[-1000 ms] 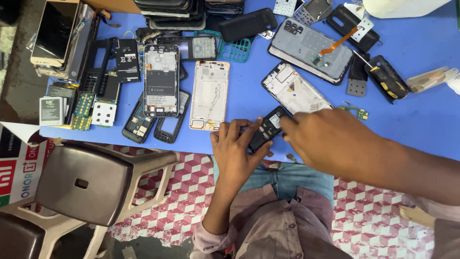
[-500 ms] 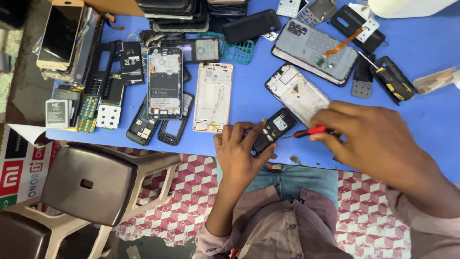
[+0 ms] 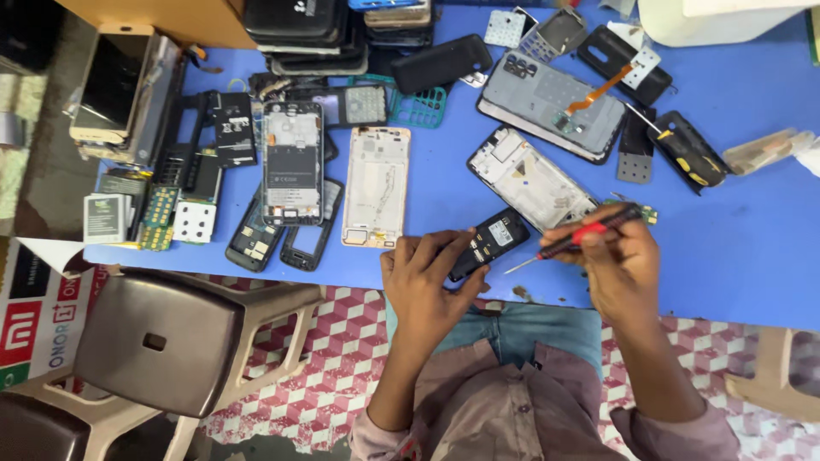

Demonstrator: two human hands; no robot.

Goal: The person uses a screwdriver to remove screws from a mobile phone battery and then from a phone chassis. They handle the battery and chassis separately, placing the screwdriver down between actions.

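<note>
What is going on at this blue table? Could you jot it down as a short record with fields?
Setting: blue table strewn with phone parts
Left hand: holds a small black phone at the table's near edge
Right hand: grips a red-handled screwdriver, tip pointing toward the small black phone
Nearby: white phone frame, opened phone chassis, grey back cover with orange ribbon
Left of the table: brown stool

Blue table, small black phone, red-and-black screwdriver, white phone frame, brown stool, red-and-white cube-patterned floor, mauve shirt, blue jeans.
</note>
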